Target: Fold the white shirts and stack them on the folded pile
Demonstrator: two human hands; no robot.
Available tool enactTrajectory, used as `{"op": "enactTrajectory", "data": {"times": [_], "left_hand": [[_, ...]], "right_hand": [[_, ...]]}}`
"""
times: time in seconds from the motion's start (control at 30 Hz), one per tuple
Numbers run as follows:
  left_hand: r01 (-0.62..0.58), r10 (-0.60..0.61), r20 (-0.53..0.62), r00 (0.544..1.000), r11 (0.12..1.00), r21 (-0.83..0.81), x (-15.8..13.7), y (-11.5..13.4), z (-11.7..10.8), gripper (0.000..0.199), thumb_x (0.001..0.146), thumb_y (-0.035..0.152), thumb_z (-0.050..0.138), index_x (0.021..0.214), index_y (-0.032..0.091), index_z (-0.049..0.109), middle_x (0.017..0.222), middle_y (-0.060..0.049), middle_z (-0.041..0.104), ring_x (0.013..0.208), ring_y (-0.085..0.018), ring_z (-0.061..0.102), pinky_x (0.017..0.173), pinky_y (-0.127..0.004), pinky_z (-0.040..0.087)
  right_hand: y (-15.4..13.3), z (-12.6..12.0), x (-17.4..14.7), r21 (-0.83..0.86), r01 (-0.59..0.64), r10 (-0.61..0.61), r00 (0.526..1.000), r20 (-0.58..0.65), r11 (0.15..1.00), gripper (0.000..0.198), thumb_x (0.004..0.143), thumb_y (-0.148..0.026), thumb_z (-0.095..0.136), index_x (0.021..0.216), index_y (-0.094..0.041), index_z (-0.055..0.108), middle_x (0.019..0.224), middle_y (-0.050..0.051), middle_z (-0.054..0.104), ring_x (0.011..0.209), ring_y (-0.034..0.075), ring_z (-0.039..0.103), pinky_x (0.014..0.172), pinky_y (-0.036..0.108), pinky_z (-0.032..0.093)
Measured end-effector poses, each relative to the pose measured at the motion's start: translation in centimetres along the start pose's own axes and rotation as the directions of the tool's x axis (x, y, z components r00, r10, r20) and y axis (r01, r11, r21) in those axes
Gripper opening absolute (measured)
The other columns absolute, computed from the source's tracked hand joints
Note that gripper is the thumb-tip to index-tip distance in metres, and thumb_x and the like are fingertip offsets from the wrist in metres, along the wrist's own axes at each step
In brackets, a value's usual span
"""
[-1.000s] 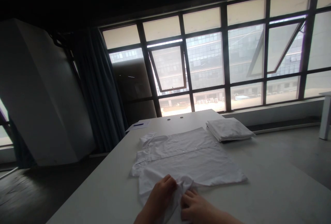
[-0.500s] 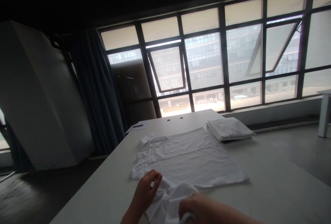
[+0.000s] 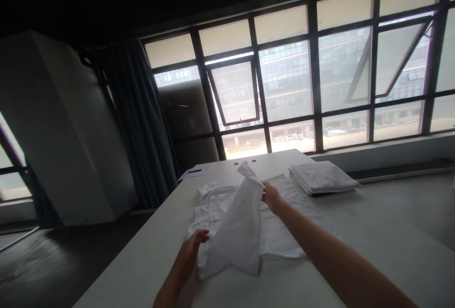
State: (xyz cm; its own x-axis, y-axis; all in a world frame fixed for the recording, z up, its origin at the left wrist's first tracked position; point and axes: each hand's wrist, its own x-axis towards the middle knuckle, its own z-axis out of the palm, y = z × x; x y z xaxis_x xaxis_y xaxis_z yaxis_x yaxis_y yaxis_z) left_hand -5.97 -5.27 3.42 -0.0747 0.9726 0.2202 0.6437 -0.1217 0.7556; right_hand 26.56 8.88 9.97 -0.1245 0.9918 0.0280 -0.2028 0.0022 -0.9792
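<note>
A white button-up shirt (image 3: 280, 232) lies spread on the white table, its collar end towards the left. My right hand (image 3: 272, 198) is closed on the shirt's sleeve (image 3: 240, 222) and holds it raised across the shirt body. The cuff end sticks up above my fingers, and the lower part of the sleeve hangs down towards me, slightly blurred. My left hand (image 3: 194, 246) is beside the near left edge of the shirt, fingers loosely bent and a little apart. Nothing shows in its grasp; whether it touches the cloth is unclear.
A stack of folded white cloth (image 3: 323, 176) sits at the table's right edge. At the far left corner lies a sheet of paper (image 3: 199, 172) with a dark pen (image 3: 195, 170). Two round cable holes mark the table's (image 3: 280, 158) far end, before the windows.
My right hand has moved forward from the table's near side, lifting the sleeve up and over the shirt body. My left hand has shifted slightly left. The view has turned a little left.
</note>
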Motion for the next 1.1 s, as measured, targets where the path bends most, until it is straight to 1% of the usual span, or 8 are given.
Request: {"op": "enactTrajectory", "data": {"times": [0.17, 0.27, 0.4, 0.5, 0.57, 0.73, 0.93, 1.1], "left_hand": [[0.046, -0.072, 0.234, 0.97, 0.992, 0.116, 0.0, -0.6, 0.4, 0.073, 0.087, 0.083, 0.047, 0.109, 0.018, 0.072, 0.109, -0.01, 0.073, 0.104, -0.032, 0.066, 0.094, -0.037, 0.05], [0.068, -0.124, 0.278, 0.952, 0.977, 0.201, -0.4, -0.6, 0.5, 0.062, 0.074, 0.069, 0.074, 0.109, 0.018, 0.07, 0.11, -0.009, 0.072, 0.101, -0.031, 0.066, 0.09, -0.034, 0.05], [0.091, -0.158, 0.277, 0.948, 0.967, 0.24, -0.7, -0.8, 0.4, 0.051, 0.077, 0.051, 0.07, 0.117, 0.019, 0.066, 0.112, -0.007, 0.071, 0.104, -0.028, 0.064, 0.092, -0.032, 0.048], [0.078, -0.124, 0.268, 0.955, 0.981, 0.175, -0.6, -1.1, 0.1, 0.052, 0.078, 0.048, 0.066, 0.122, 0.019, 0.065, 0.11, -0.006, 0.071, 0.105, -0.027, 0.063, 0.094, -0.033, 0.046], [0.07, -0.108, 0.263, 0.959, 0.986, 0.149, -0.5, -1.3, -0.2, 0.054, 0.078, 0.05, 0.065, 0.123, 0.02, 0.065, 0.104, -0.004, 0.07, 0.099, -0.026, 0.063, 0.091, -0.033, 0.047], [0.084, -0.115, 0.243, 0.963, 0.987, 0.135, -0.5, -1.8, -0.9, 0.056, 0.082, 0.061, 0.059, 0.118, 0.02, 0.067, 0.087, -0.002, 0.065, 0.084, -0.023, 0.06, 0.08, -0.033, 0.046], [0.057, -0.088, 0.229, 0.97, 0.989, 0.138, -0.4, -3.1, -0.9, 0.053, 0.083, 0.058, 0.059, 0.117, 0.018, 0.065, 0.087, -0.003, 0.067, 0.084, -0.023, 0.061, 0.08, -0.034, 0.046], [0.079, -0.114, 0.248, 0.962, 0.986, 0.147, -0.5, -3.0, -0.9, 0.058, 0.084, 0.064, 0.058, 0.12, 0.019, 0.066, 0.092, -0.004, 0.068, 0.088, -0.024, 0.063, 0.083, -0.033, 0.048]], "right_hand": [[7.1, -0.3, -3.5, -0.368, -0.133, 0.111, 0.991, -0.081, 0.92, 0.026, 0.09, -0.046, 0.052, 0.097, -0.022, 0.053, 0.076, 0.0, 0.057, 0.069, 0.017, 0.057, 0.067, 0.03, 0.047], [9.7, 0.5, -6.9, -0.531, -0.064, 0.066, 0.998, -0.017, 0.845, 0.022, 0.079, -0.036, 0.064, 0.093, -0.021, 0.056, 0.084, 0.003, 0.063, 0.083, 0.021, 0.061, 0.08, 0.033, 0.046], [10.9, 0.5, -10.1, -0.674, 0.13, -0.012, 0.984, 0.177, 0.727, 0.037, 0.081, -0.037, 0.067, 0.112, -0.019, 0.059, 0.093, 0.007, 0.069, 0.093, 0.025, 0.065, 0.087, 0.035, 0.045], [11.5, 0.0, -11.4, -0.669, 0.303, -0.091, 0.939, 0.333, 0.678, 0.063, 0.079, -0.034, 0.071, 0.137, -0.02, 0.05, 0.117, 0.012, 0.068, 0.106, 0.024, 0.064, 0.093, 0.032, 0.047], [11.9, -0.2, -11.9, -0.656, 0.36, -0.115, 0.915, 0.386, 0.663, 0.07, 0.075, -0.027, 0.073, 0.141, -0.024, 0.05, 0.126, 0.011, 0.066, 0.111, 0.024, 0.063, 0.095, 0.031, 0.047], [12.1, 0.1, -12.5, -0.718, 0.389, -0.138, 0.913, 0.384, 0.577, 0.044, 0.077, -0.012, 0.061, 0.119, -0.026, 0.067, 0.104, 0.004, 0.073, 0.099, 0.021, 0.067, 0.089, 0.028, 0.046], [11.6, 0.4, -12.9, -0.715, 0.447, -0.169, 0.888, 0.427, 0.538, 0.037, 0.081, -0.012, 0.055, 0.113, -0.024, 0.07, 0.101, 0.004, 0.074, 0.093, 0.018, 0.067, 0.085, 0.025, 0.046], [10.9, -0.1, -13.3, -0.643, 0.574, -0.159, 0.796, 0.585, 0.506, 0.05, 0.074, -0.014, 0.061, 0.122, -0.026, 0.068, 0.122, 0.005, 0.07, 0.114, 0.022, 0.063, 0.101, 0.03, 0.045]]}}
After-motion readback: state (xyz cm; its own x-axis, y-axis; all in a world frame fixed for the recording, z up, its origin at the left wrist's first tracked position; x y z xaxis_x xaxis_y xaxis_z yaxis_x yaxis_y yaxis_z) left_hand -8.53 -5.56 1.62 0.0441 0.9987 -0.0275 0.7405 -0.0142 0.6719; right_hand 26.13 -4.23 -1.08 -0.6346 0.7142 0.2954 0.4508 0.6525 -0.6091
